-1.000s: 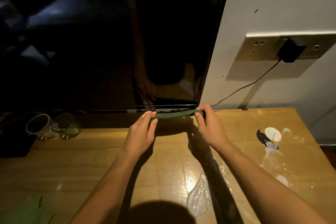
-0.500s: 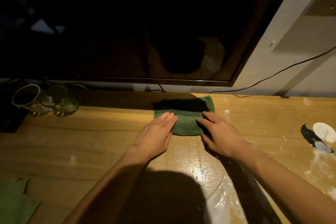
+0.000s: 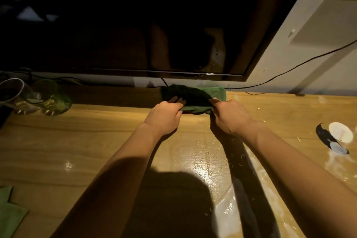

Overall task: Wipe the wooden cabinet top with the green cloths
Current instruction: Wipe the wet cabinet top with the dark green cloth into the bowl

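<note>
A dark green cloth lies folded on the wooden cabinet top, close to the back edge under the screen. My left hand pinches its near left corner. My right hand pinches its near right corner, and the near edge is lifted a little off the wood. A second, lighter green cloth lies at the front left corner, partly out of frame. The wood in front of me is wet and shiny, with small crumbs scattered on it.
A large dark screen stands just behind the cloth. Two glass cups lie at the back left. A white round lid and a dark object rest at the right. A black cable runs along the wall.
The cloth went from stretched between my hands to spread flat on the wood; now both hands grip its near corners and lift that edge. The view has tilted further down.
</note>
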{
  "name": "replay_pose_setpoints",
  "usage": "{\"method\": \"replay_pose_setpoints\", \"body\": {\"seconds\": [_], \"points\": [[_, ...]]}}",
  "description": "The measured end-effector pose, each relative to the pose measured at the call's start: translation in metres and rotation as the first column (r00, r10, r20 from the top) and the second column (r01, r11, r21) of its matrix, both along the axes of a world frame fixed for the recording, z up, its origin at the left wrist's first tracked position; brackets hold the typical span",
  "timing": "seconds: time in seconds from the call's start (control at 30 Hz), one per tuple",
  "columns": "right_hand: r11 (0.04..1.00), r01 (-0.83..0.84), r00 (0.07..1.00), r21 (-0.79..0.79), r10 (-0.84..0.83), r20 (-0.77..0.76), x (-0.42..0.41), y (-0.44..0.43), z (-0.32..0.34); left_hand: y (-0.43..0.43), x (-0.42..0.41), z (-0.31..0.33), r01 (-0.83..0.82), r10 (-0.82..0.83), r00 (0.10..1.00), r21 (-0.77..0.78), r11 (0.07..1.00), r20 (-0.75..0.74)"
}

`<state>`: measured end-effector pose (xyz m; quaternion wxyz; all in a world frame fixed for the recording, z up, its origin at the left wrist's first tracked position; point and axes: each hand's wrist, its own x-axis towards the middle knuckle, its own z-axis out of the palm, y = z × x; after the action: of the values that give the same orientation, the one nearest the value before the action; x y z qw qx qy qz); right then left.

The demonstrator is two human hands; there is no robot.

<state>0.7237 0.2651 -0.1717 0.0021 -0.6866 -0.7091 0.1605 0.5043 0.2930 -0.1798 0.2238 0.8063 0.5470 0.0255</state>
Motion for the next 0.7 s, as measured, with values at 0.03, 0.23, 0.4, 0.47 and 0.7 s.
{"method": "replay_pose_setpoints", "body": {"seconds": [0.03,0.23,0.4,0.47,0.7], "points": [[1.0,0.016,1.0,-0.005,-0.016,0.0,-0.002,0.0,0.0,-0.001,-0.001,0.002,-0.005,0.005,1.0,0.007,1.0,-0.002],[0.995,-0.024,1.0,-0.094,0.023,-0.013,-0.001,-0.035,0.009,-0.025,-0.009,0.013,0.018,-0.019,1.0,-0.056,0.998,-0.013],[0.996,-0.059,0.996,-0.072,0.054,-0.068,0.001,-0.075,0.005,-0.058,-0.014,0.02,0.058,-0.06,0.997,-0.045,0.997,-0.057],[0.996,-0.058,0.996,-0.068,0.053,-0.065,0.0,-0.088,0.002,-0.071,-0.018,0.021,0.067,-0.07,0.996,-0.066,0.996,-0.056],[0.993,-0.028,0.999,-0.111,0.024,-0.043,-0.008,-0.15,0.004,-0.13,-0.027,0.02,0.091,-0.095,0.995,-0.091,0.992,-0.039]]}}
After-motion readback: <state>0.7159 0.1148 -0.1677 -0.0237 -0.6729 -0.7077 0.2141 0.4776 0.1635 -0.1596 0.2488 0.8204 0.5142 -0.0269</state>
